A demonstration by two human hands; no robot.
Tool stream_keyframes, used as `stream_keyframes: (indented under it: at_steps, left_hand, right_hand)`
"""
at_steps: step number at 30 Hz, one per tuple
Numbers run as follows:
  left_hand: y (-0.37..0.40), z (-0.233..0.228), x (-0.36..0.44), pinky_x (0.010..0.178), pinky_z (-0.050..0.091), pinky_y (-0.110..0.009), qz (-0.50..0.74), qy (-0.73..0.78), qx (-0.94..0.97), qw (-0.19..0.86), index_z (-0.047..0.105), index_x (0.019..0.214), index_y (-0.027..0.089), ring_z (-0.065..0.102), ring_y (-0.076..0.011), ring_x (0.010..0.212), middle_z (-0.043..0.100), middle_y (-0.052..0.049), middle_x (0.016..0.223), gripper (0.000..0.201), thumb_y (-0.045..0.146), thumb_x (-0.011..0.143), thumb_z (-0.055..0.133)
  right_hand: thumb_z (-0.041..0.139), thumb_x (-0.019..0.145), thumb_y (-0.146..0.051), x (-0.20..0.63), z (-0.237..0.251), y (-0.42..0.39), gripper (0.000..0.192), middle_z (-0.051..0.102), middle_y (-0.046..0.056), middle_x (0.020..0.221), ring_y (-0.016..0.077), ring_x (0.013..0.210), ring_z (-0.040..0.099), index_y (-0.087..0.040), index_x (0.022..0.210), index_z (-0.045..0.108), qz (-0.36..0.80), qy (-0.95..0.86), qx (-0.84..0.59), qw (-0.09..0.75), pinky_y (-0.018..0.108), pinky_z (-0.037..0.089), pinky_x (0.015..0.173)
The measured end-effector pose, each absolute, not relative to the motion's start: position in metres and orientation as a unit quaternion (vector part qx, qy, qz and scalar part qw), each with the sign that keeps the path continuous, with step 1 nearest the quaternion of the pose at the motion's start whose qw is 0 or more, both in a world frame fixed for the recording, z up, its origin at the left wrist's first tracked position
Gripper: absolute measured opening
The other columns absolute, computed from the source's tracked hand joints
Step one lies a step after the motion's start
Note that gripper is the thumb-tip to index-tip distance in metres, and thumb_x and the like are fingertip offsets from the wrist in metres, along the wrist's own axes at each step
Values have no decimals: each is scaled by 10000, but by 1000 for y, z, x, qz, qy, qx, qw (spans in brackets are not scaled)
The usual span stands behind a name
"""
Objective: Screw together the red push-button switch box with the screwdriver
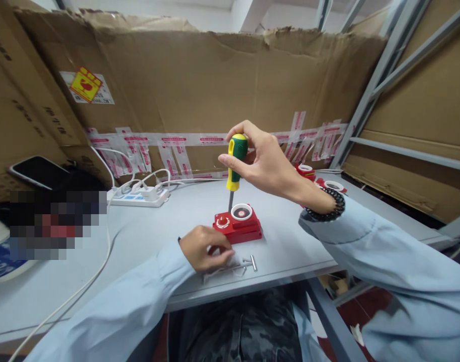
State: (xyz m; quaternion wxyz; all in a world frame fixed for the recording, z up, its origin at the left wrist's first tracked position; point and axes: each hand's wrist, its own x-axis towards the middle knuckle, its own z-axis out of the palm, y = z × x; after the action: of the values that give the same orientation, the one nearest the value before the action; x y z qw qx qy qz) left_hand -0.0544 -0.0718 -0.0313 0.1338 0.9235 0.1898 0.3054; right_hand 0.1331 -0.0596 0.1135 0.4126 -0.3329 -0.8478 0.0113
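My right hand (258,156) grips a yellow and green screwdriver (238,156) by the top of its handle. The screwdriver stands almost upright, its shaft reaching down to the back edge of a red plastic device (243,231). A white-ringed round disc and a red knob sit on top of this device, which lies on the table. My left hand (207,248) rests at the device's front left corner with curled fingers; what they hold, if anything, is hidden. Just beside it lie a small clear bag and a T-shaped metal piece (253,262) with small bits.
A white power strip (139,196) with plugs and cables stands at the back left. Farther left are a phone (39,172) and a blurred patch. More red parts with white rings (333,186) lie behind my right wrist. Cardboard (214,85) walls off the back.
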Motion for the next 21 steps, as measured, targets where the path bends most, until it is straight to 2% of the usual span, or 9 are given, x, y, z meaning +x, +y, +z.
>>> stream_keyframes:
  at_steps: [2, 3, 5, 6, 7, 11, 15, 19, 21]
  left_hand:
    - [-65, -26, -61, 597, 461, -250, 355, 250, 893, 115, 613, 803, 166, 566, -135, 609, 649, -35, 710, 93, 251, 777, 586]
    - [-61, -27, -64, 682, 477, -297, 365, 286, 880, 103, 588, 922, 162, 592, -178, 743, 654, -66, 844, 220, 286, 742, 613]
    - [-51, -33, -69, 790, 469, -377, 350, 338, 866, 116, 447, 1218, 135, 549, -271, 1012, 578, -155, 1135, 658, 395, 662, 683]
    - [-46, -39, -71, 816, 461, -391, 332, 350, 864, 145, 379, 1285, 139, 516, -295, 1092, 517, -181, 1241, 780, 431, 638, 700]
    - [-42, -45, -71, 833, 453, -400, 311, 360, 861, 178, 342, 1309, 151, 522, -292, 1093, 515, -178, 1251, 805, 443, 646, 693]
    - [-36, -59, -63, 785, 450, -380, 279, 411, 835, 239, 340, 1250, 185, 590, -251, 890, 613, -87, 997, 876, 514, 556, 759]
    - [-40, -54, -51, 684, 437, -333, 289, 459, 812, 215, 361, 1172, 195, 571, -218, 736, 569, -3, 807, 906, 582, 473, 786]
    - [-42, -51, -50, 578, 402, -285, 264, 473, 808, 229, 416, 1132, 183, 528, -172, 570, 485, 65, 608, 684, 577, 642, 686]
    - [-39, -52, -55, 581, 414, -289, 264, 455, 824, 212, 442, 1123, 166, 519, -164, 573, 490, 50, 633, 624, 541, 676, 664]
  right_hand:
    - [538, 837, -288, 131, 110, -55, 225, 525, 6, 812, 109, 677, 468, -171, 1005, 446, 11, -845, -323, 425, 268, 387, 636]
    - [551, 827, -275, 130, 108, -53, 225, 525, 3, 797, 107, 664, 464, -172, 999, 447, 13, -844, -318, 432, 265, 385, 631]
    - [569, 813, -252, 127, 102, -47, 224, 521, -5, 769, 102, 639, 456, -174, 985, 450, 21, -842, -309, 441, 257, 380, 619]
    - [572, 809, -242, 126, 99, -44, 222, 518, -9, 760, 99, 630, 452, -173, 982, 449, 27, -842, -307, 443, 252, 377, 613]
    - [571, 808, -235, 124, 95, -40, 221, 514, -13, 751, 96, 621, 448, -172, 981, 449, 34, -841, -307, 444, 247, 374, 607]
    - [577, 798, -215, 118, 82, -31, 234, 497, -27, 722, 84, 588, 422, -161, 986, 449, 58, -840, -316, 437, 230, 353, 582]
    - [585, 796, -238, 116, 77, -30, 240, 492, -28, 720, 81, 588, 419, -150, 979, 458, 79, -840, -316, 433, 231, 352, 586]
    - [588, 800, -259, 118, 79, -32, 250, 488, -34, 708, 80, 585, 431, -151, 987, 463, 79, -831, -311, 456, 233, 361, 592]
    - [587, 802, -262, 120, 79, -32, 250, 483, -39, 695, 78, 574, 433, -156, 989, 462, 75, -826, -310, 465, 232, 366, 589]
